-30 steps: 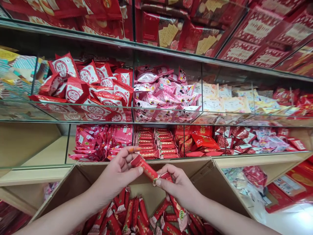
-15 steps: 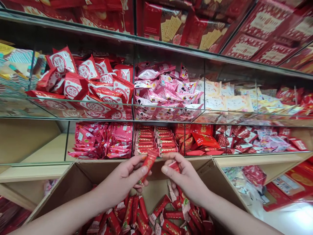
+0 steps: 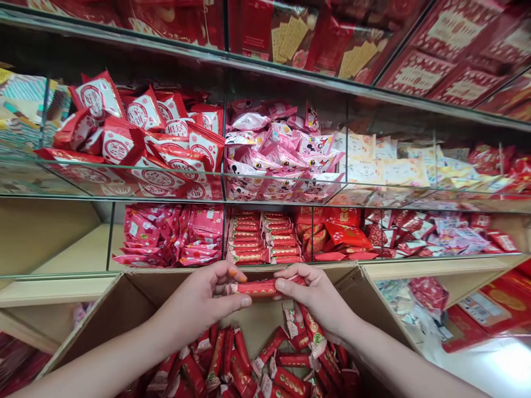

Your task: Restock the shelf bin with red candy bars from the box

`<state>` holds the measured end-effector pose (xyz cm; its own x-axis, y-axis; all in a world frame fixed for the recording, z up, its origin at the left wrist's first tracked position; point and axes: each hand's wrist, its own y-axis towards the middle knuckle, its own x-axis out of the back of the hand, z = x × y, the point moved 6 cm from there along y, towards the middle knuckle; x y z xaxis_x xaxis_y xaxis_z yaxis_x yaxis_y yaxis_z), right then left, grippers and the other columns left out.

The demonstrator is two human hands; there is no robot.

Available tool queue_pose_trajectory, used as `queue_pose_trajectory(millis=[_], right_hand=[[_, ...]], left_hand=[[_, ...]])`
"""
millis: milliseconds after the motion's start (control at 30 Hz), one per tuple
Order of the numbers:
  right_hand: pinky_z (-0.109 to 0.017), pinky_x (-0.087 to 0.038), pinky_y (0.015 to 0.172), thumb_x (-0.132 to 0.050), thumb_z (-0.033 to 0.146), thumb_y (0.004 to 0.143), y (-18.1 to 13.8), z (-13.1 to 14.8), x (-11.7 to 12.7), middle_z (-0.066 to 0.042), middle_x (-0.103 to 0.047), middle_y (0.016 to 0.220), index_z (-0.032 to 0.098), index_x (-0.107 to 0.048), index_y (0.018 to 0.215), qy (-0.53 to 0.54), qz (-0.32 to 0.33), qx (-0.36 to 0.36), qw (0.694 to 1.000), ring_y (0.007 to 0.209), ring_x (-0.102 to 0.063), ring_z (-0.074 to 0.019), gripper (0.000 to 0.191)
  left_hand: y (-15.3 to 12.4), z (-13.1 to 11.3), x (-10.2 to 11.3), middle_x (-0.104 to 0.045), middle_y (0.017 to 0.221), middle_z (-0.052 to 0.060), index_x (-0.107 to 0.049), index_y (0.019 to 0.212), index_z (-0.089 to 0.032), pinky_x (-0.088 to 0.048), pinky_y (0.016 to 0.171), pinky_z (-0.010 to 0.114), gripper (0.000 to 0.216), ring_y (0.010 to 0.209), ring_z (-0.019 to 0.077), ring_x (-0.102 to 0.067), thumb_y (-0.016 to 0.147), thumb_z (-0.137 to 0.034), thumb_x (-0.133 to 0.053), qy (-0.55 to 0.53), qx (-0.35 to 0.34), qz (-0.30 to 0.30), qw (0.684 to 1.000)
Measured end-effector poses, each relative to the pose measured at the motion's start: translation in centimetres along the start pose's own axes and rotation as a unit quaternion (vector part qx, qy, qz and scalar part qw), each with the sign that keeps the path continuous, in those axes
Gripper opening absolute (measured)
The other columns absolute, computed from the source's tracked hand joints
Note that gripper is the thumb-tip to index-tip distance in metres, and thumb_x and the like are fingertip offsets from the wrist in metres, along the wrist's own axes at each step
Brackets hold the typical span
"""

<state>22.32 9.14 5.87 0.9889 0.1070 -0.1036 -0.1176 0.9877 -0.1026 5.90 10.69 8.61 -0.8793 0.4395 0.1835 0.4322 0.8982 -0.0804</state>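
Snack stick, previously tilted in left hand, now level between hands. Right hand clamps it; left fingers parted around opposite end. Hold apparently transferred.

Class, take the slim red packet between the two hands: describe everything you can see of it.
The slim red packet has a slightly shiny, film-like wrapper with faint gold markings and a paler, crimped left end. It lies nearly level, crosswise above the open cardboard box. The right hand grips it, thumb across its front, partly hiding its right side. The left hand has its fingers and thumb around the left end; whether they touch it is unclear. No tear shows.
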Motion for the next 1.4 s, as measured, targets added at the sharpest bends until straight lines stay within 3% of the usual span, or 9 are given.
queue_pose_trajectory(millis=[133,267,600,867,1000,1067,1167,1267,1400], right_hand=[[-0.013,-0.033,0.029,-0.066,0.037,0.065,-0.1,0.3,0.1,0.000,-0.063,0.060,0.014,-0.050,0.069,0.021,-0.005,-0.001,1.000,0.030,-0.038,-0.0011,0.029],[-0.012,-0.033,0.030,-0.066,0.036,0.066,-0.3,0.6,0.0,-0.002,-0.065,0.064,0.014,-0.052,0.070,0.028,0.005,0.014,0.999,0.040,-0.048,-0.0052,0.027],[-0.011,-0.029,0.029,-0.066,0.034,0.067,-0.4,0.5,-0.2,0.001,-0.062,0.059,0.015,-0.044,0.066,0.135,0.015,-0.004,0.991,0.030,-0.040,-0.0010,0.029],[-0.013,-0.039,0.036,-0.069,0.032,0.063,0.0,0.8,-0.2,-0.001,-0.061,0.085,0.020,-0.050,0.098,-0.031,0.051,0.049,0.997,0.063,-0.062,-0.0125,0.041],[-0.015,-0.039,0.036,-0.064,0.035,0.067,-0.2,1.7,0.6,0.002,-0.059,0.060,0.016,-0.057,0.091,-0.141,0.024,0.059,0.988,0.041,-0.048,-0.0050,0.031],[-0.015,-0.035,0.030,-0.062,0.038,0.069,0.3,2.9,1.8,0.001,-0.059,0.061,0.018,-0.055,0.094,-0.161,-0.036,0.081,0.983,0.038,-0.044,-0.0049,0.033],[-0.015,-0.036,0.030,-0.061,0.036,0.069,2.4,4.6,3.1,-0.001,-0.060,0.065,0.018,-0.053,0.094,-0.150,-0.094,0.092,0.980,0.048,-0.053,-0.0098,0.032],[-0.016,-0.035,0.031,-0.063,0.030,0.069,6.7,4.8,2.8,-0.004,-0.060,0.066,0.016,-0.052,0.089,-0.162,-0.074,0.060,0.982,0.053,-0.057,-0.0130,0.027],[-0.024,-0.043,0.041,-0.062,0.030,0.072,13.4,4.8,1.2,-0.005,-0.059,0.061,0.013,-0.054,0.080,-0.199,-0.052,0.087,0.975,0.052,-0.057,-0.0149,0.021]], left_hand=[[0.1,-0.1,0.7,-0.059,0.060,-0.006,-0.057,0.081,-0.016,-0.043,0.054,0.018,0.028,0.056,0.0075,-0.054,0.057,-0.021,-0.072,-0.090,0.032,-0.047,0.994],[0.1,0.2,1.5,-0.065,0.064,-0.002,-0.062,0.077,-0.015,-0.046,0.057,0.018,0.025,0.060,0.0091,-0.060,0.057,-0.023,-0.074,-0.170,0.061,-0.089,0.979],[0.6,0.3,2.2,-0.063,0.056,-0.003,-0.060,0.063,-0.016,-0.046,0.051,0.016,0.016,0.055,0.0096,-0.061,0.062,-0.027,-0.071,-0.128,0.042,-0.115,0.984],[1.0,0.1,1.3,-0.058,0.055,-0.004,-0.055,0.063,-0.015,-0.044,0.048,0.018,0.021,0.051,0.0089,-0.057,0.063,-0.031,-0.068,-0.056,0.016,-0.105,0.993],[0.6,-0.9,1.1,-0.057,0.062,-0.002,-0.054,0.071,-0.017,-0.043,0.048,0.021,0.020,0.057,0.0126,-0.058,0.075,-0.036,-0.055,0.051,-0.035,-0.092,0.994],[0.2,-2.5,1.4,-0.060,0.072,0.001,-0.056,0.080,-0.018,-0.044,0.059,0.026,0.020,0.068,0.0158,-0.058,0.081,-0.034,-0.044,0.190,-0.128,-0.091,0.969],[-0.3,-3.8,1.4,-0.060,0.092,0.006,-0.058,0.095,-0.019,-0.039,0.080,0.035,0.022,0.088,0.0205,-0.052,0.083,-0.024,-0.040,0.410,-0.242,-0.071,0.876],[0.2,-2.9,1.6,-0.057,0.104,0.009,-0.056,0.104,-0.019,-0.035,0.085,0.040,0.027,0.096,0.0242,-0.048,0.080,-0.026,-0.044,0.531,-0.232,-0.048,0.813],[0.8,-1.5,1.5,-0.056,0.107,0.011,-0.054,0.110,-0.019,-0.033,0.086,0.043,0.036,0.100,0.0271,-0.045,0.076,-0.029,-0.051,0.583,-0.199,-0.022,0.788]])
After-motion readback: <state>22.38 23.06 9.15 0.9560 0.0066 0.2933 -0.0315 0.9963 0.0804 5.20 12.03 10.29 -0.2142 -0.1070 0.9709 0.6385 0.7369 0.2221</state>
